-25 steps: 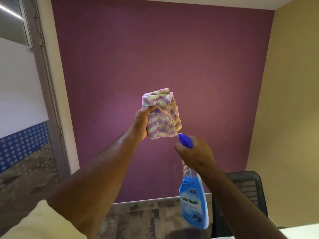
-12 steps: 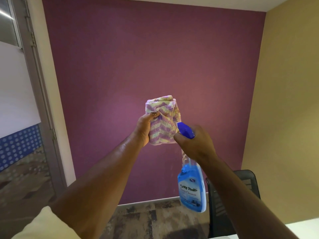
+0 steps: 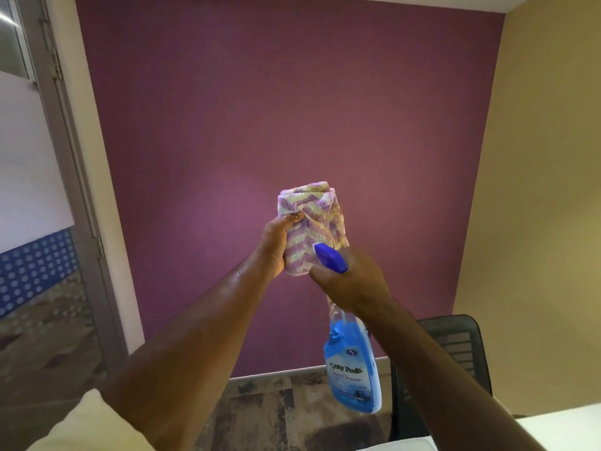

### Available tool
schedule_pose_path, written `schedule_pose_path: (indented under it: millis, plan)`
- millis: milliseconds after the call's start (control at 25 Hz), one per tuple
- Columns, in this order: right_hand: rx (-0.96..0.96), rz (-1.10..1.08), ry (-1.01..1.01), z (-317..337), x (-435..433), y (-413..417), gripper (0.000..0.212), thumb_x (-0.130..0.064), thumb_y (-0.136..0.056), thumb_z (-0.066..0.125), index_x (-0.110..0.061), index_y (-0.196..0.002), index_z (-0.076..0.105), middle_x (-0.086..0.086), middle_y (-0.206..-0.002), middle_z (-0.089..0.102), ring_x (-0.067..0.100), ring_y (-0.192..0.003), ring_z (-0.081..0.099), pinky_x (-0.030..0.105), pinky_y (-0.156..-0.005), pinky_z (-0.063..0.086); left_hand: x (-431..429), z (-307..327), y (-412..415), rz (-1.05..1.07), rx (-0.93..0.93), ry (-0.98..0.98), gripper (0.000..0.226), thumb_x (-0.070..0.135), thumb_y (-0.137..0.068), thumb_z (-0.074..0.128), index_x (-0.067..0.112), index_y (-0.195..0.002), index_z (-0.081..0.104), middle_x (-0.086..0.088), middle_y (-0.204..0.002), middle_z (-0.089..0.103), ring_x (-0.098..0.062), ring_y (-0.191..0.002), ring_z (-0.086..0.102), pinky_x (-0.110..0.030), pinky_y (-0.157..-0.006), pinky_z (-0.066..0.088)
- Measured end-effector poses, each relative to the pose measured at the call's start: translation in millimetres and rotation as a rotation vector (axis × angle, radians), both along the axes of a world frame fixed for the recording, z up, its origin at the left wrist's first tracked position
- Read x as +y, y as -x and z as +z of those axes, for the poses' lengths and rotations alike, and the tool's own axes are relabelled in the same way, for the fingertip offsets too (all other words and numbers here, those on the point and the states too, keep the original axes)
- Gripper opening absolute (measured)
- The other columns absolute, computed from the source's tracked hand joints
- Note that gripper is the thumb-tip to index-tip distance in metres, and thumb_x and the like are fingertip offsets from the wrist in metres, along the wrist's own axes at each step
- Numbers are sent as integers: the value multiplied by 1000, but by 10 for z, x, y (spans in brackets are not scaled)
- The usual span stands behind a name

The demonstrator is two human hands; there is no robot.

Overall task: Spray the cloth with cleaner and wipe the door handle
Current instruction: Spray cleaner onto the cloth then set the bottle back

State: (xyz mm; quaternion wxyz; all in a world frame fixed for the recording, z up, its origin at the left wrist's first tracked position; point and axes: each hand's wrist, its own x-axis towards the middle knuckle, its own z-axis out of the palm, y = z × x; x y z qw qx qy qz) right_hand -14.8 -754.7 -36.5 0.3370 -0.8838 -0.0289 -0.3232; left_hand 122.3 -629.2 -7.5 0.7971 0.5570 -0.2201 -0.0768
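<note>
My left hand (image 3: 276,245) grips a bunched cloth (image 3: 309,222) with purple and pale yellow zigzag stripes, held up at chest height before the purple wall. My right hand (image 3: 351,278) holds a spray bottle (image 3: 353,369) of blue glass cleaner by its neck. Its purple nozzle (image 3: 328,257) points at the cloth and nearly touches the lower right of it. The bottle's body hangs below my hand. No door handle is in view.
A grey door frame with hinges (image 3: 74,177) runs down the left side, with frosted and blue dotted glass (image 3: 35,265) beside it. A black mesh chair (image 3: 455,353) stands at the lower right, next to a white table edge (image 3: 559,424). Patterned carpet (image 3: 276,411) covers the floor.
The spray bottle has come up and left until its nozzle is against the cloth. My left hand and the cloth have kept roughly the same pose as the view shifted slightly.
</note>
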Motion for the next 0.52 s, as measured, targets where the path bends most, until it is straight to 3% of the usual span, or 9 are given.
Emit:
schedule_pose_path:
  millis: [280,520]
  plan:
    - [96,-128,-134,-723,-625,18,36,-57,-71,50,-23,-59,49,-8,-50,43,9,-45,40,27,-51,38,-120,-242,-42,15,71,-47,40,30,-87,68,13,-124,70,-14,-110,79,-34,-98,78,-45,-75,65]
    - [154,-276,-269,-1669,-1167,12,33,-51,-80,59,-21,-68,55,-8,-55,52,10,-50,49,30,-53,48,-433,-739,-149,11,155,-102,41,26,-95,65,10,-132,67,-17,-120,77,-37,-106,76,-51,-85,64]
